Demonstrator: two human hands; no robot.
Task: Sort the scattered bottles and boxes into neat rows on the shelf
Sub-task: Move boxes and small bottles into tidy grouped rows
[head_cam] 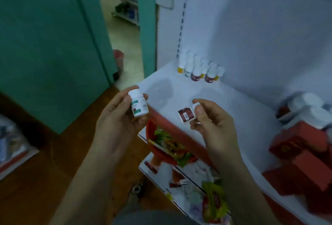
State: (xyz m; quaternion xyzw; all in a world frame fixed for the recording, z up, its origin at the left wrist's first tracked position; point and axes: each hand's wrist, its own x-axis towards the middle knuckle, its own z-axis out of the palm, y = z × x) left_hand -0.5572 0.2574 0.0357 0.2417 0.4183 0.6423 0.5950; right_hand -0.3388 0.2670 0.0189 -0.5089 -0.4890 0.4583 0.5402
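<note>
A green-label bottle was held in the left grip, a brown-label bottle in the right grip; both were judged light, slick; best taken mid-body.

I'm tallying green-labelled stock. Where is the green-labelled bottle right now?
Head view, left of centre: the left hand holds the green-labelled bottle cap up by the front left corner of the white shelf, across from the brown-labelled bottle in the right hand.

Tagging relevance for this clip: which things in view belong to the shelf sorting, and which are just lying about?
Job: green-label bottle, held in left hand; brown-label bottle, held in right hand; bottle row; red boxes; shelf.
Lying about: snack packets on the lower shelf; pink bin; green door.
</note>
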